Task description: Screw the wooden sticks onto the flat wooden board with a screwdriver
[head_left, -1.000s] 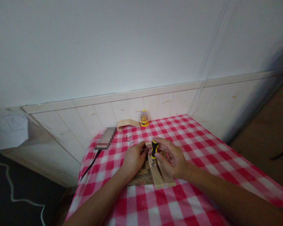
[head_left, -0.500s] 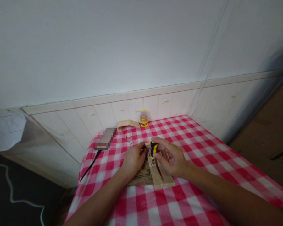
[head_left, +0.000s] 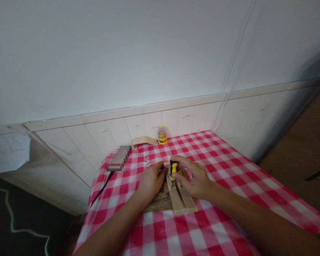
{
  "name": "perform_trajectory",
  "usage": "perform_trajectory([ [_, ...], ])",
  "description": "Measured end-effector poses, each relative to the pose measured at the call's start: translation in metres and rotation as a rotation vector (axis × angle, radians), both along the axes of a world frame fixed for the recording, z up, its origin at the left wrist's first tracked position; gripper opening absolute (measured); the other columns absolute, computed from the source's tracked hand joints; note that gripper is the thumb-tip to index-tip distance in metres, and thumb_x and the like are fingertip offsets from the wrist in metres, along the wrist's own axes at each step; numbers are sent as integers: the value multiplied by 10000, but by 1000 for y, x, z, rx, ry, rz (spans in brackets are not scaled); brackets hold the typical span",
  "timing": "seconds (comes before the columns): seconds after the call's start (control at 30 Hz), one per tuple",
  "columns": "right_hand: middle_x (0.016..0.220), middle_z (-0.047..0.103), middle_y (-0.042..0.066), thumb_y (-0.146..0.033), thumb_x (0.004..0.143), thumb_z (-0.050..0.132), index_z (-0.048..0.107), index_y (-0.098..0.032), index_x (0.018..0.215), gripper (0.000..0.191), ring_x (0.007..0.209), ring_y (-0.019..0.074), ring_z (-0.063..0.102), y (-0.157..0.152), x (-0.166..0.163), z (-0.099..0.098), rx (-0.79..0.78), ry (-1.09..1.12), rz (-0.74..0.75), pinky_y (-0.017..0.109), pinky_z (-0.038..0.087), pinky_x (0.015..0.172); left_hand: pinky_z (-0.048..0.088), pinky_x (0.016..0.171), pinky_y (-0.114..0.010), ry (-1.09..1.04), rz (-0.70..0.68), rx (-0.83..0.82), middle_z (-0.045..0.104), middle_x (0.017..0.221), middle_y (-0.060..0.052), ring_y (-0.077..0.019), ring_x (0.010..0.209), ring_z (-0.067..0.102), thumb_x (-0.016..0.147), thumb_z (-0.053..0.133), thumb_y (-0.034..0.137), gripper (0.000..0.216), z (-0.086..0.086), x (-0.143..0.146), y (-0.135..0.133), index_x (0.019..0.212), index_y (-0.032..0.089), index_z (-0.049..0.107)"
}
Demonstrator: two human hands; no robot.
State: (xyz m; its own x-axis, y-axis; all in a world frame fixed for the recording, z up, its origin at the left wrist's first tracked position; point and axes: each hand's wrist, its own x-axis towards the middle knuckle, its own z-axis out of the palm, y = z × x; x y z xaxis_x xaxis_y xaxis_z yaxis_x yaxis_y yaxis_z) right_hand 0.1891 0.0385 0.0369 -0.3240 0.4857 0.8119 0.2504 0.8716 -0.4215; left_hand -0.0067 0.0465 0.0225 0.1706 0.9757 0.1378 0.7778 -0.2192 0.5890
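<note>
My right hand (head_left: 193,179) is closed round a short black and yellow screwdriver (head_left: 173,169), held upright with its tip down on a pale wooden slat piece (head_left: 181,201). That wooden piece lies on the red and white checked tablecloth (head_left: 202,227). My left hand (head_left: 150,181) is curled against the left side of the wood, beside the screwdriver; what its fingertips pinch is hidden. A patterned panel (head_left: 160,199) shows under the wood between my hands.
Several small screws (head_left: 146,159) lie beyond my left hand. A curved wooden part (head_left: 144,141) and a yellow-based bit holder (head_left: 162,134) stand at the table's far edge by the panelled wall. A blurred-out device (head_left: 119,158) with a black cable (head_left: 101,190) sits far left.
The screwdriver and my right hand have sunk slightly toward the wood. My left hand has stayed in place.
</note>
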Motion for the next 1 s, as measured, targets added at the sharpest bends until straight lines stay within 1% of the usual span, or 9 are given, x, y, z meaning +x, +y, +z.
perform_trajectory([
  [0.13, 1172, 773, 89, -207, 948, 665, 524, -261, 1477, 550, 908, 207, 778, 1, -1, -6, -47, 28, -41, 324, 658, 851, 485, 717, -269, -2, -14, 11, 806, 1005, -62, -226, 884, 750, 981, 523, 263, 258, 1, 0, -1, 1165, 242, 702],
  [0.27, 1120, 764, 79, -243, 994, 624, 493, -267, 1485, 509, 892, 188, 765, 5, -4, -12, -87, 130, -105, 317, 666, 818, 451, 683, -266, -1, -20, 20, 802, 976, -62, -220, 846, 744, 993, 508, 277, 244, 1, 0, -2, 1141, 224, 694],
  [0.43, 1190, 746, 98, -258, 1020, 595, 485, -281, 1490, 484, 928, 194, 769, 11, -4, -14, -57, 141, -128, 313, 683, 770, 410, 656, -266, 6, -18, 35, 792, 919, -60, -219, 816, 734, 1011, 488, 313, 227, 1, 0, -2, 1064, 217, 687],
  [0.53, 1237, 741, 100, -248, 1012, 611, 503, -292, 1486, 488, 964, 214, 772, 12, -3, -15, -8, 121, -173, 347, 679, 821, 398, 644, -268, 5, -18, 44, 788, 909, -62, -220, 800, 731, 1015, 482, 314, 228, 1, 1, -2, 1058, 213, 682],
  [0.63, 1254, 743, 97, -257, 1007, 622, 523, -294, 1476, 480, 1008, 233, 771, 12, -3, -16, -1, 104, -209, 384, 666, 889, 406, 642, -262, -2, -23, 42, 789, 914, -54, -210, 783, 730, 1019, 479, 320, 232, 1, 1, -3, 1077, 219, 680],
  [0.77, 1279, 732, 101, -273, 1005, 630, 525, -287, 1475, 482, 1036, 232, 767, 12, -4, -18, -30, 112, -187, 384, 659, 909, 418, 664, -269, -2, -17, 44, 792, 930, -64, -222, 819, 738, 1012, 490, 309, 228, 1, 1, -3, 1088, 215, 683],
  [0.87, 1223, 749, 86, -255, 1003, 627, 507, -300, 1490, 503, 999, 218, 773, 11, -5, -19, -34, 122, -154, 369, 659, 890, 422, 675, -274, -1, -25, 45, 793, 936, -67, -227, 838, 739, 1003, 491, 289, 225, 2, 1, -3, 1089, 212, 684],
  [1.0, 1160, 765, 76, -238, 999, 615, 534, -289, 1464, 474, 968, 216, 771, 10, -5, -17, -58, 93, -135, 371, 660, 875, 424, 673, -272, -2, -34, 40, 792, 925, -63, -223, 831, 738, 1000, 491, 278, 223, 1, 0, -3, 1084, 213, 687],
])
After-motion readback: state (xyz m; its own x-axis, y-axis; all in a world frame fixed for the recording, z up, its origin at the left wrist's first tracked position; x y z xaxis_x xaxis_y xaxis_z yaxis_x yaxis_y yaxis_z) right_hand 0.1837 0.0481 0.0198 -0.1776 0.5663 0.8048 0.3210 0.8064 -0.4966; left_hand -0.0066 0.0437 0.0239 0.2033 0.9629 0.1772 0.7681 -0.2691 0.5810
